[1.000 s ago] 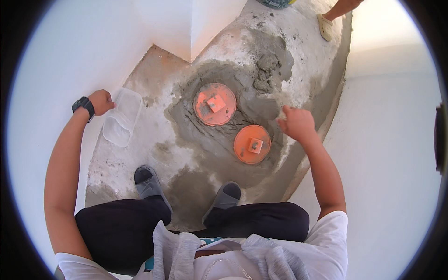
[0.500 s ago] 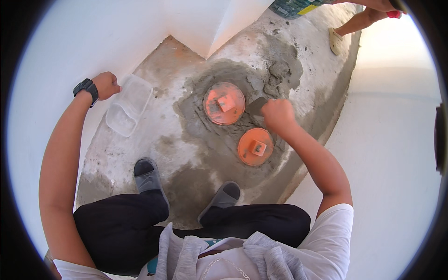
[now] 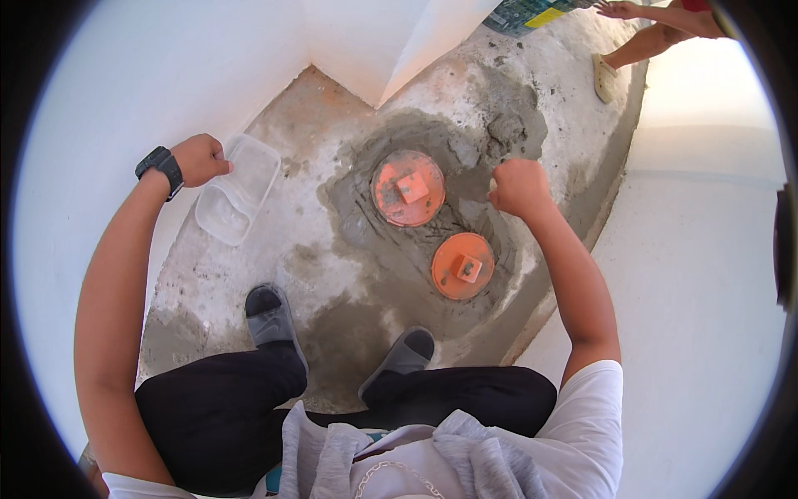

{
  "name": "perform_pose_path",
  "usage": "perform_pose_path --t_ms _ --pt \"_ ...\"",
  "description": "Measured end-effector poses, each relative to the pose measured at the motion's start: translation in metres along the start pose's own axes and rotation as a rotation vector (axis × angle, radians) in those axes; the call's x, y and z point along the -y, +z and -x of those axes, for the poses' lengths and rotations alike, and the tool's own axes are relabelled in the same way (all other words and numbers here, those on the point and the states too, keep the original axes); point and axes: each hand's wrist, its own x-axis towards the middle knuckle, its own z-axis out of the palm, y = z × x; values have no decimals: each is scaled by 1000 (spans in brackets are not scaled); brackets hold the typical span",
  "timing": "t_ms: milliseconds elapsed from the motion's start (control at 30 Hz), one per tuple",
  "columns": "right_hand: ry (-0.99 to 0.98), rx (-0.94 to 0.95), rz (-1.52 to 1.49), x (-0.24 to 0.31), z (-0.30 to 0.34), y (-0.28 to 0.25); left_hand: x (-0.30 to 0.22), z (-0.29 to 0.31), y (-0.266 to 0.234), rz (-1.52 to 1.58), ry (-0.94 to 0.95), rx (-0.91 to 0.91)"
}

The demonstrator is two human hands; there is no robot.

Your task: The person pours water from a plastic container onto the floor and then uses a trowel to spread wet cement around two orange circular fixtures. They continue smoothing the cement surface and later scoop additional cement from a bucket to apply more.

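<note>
My left hand, fingers closed, grips the edge of a clear two-compartment plastic container beside the white wall. My right hand is closed in a fist above the wet mortar, just right of the larger orange round cover. It holds a small trowel; the grey blade is hard to make out against the mortar. Nearer to me sits a smaller orange round cover, with a square raised knob. Smears of mortar mark both covers, and mortar surrounds them.
A lumpy heap of mortar lies beyond my right hand. A dark container with a yellow patch stands at the far wall corner. Another person's leg and hand show at the upper right. White walls flank the floor.
My right hand has moved slightly away from the covers, up and to the right, with the trowel. The other person's hand has come into view. My left hand stays at the container.
</note>
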Motion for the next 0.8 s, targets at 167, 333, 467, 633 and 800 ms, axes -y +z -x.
perform_pose_path --t_ms 167,333,467,633,800 --pt "26 -50 -88 -19 2 11 0 1 1 -42 -29 20" --pt "67 -51 -160 -23 -1 20 1 0 3 -46 -67 42" --pt "248 -140 -392 -53 7 35 -3 1 3 20 -60 49" --pt "628 -224 -422 -118 27 83 -10 5 6 84 -63 99" --pt "858 -183 -487 -153 14 133 -19 10 8 52 -75 126"
